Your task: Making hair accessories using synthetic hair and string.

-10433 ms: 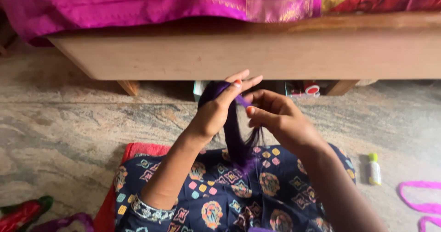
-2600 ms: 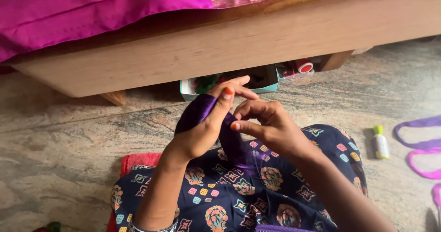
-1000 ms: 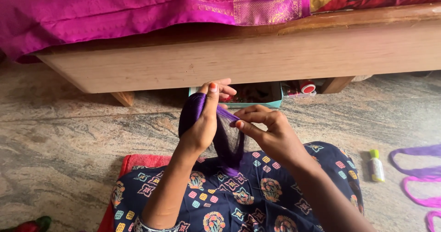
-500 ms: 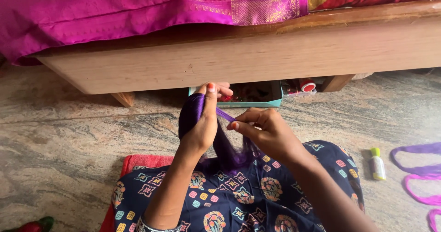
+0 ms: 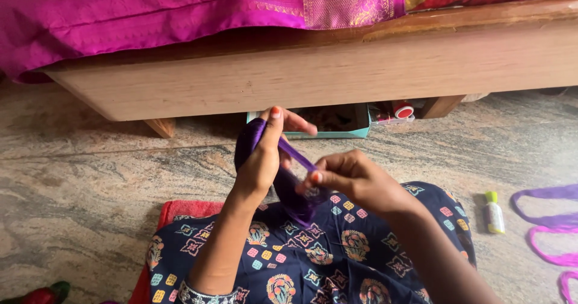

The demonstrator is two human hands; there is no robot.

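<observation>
while the left hand (image 5: 262, 159) has its grip closed round a bundle of purple ribbon (image 5: 248, 140) over the lap, the right hand (image 5: 352, 180) pinches its strand taut, with a teal box (image 5: 361, 132) under the wooden bed (image 5: 337, 69) beyond.

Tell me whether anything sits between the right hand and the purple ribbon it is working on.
Nothing visible does. The right hand already pinches the purple ribbon, which runs taut up to the left hand, where it is wound around the fingers.

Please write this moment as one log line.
left hand: holds purple ribbon bundle | right hand: pinches ribbon strand taut | over lap
</observation>
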